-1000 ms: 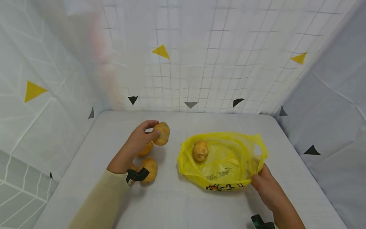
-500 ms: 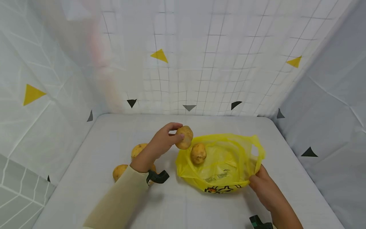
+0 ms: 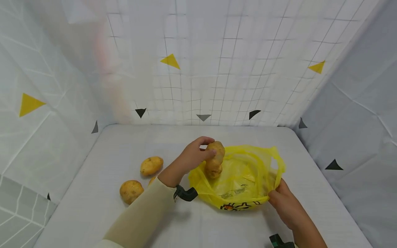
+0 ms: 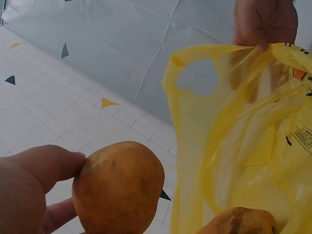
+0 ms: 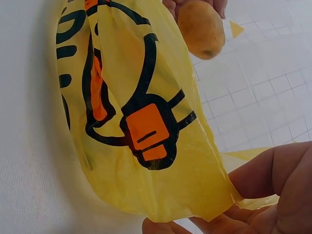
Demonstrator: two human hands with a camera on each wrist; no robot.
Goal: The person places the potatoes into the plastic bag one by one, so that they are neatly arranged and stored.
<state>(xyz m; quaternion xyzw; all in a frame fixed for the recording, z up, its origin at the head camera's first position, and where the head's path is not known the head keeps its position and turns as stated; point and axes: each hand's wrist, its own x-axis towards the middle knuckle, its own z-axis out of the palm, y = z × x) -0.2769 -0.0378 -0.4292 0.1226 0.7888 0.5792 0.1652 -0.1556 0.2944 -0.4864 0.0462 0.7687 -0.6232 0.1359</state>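
In the head view my left hand (image 3: 193, 155) pinches a potato (image 3: 217, 151) above the left rim of an open yellow plastic bag (image 3: 238, 172). Another potato (image 3: 213, 170) lies inside the bag at its left, partly covered by the held one. The right hand (image 3: 286, 203) grips the bag's right edge between thumb and fingers. From the left wrist the held potato (image 4: 119, 187) stands clear of the bag (image 4: 239, 146). The right wrist view shows the printed side of the bag (image 5: 146, 185), its edge between the fingers.
Left of the bag, a potato (image 3: 151, 165) and another potato (image 3: 131, 191) lie on the white table (image 3: 93, 220). Part of one more potato (image 3: 152, 180) shows behind the left forearm. Marked white sheets (image 3: 198, 86) stand around the table.
My left hand has carried its potato rightward from over the loose potatoes to the bag's left rim. The right hand keeps its hold, nearly still.
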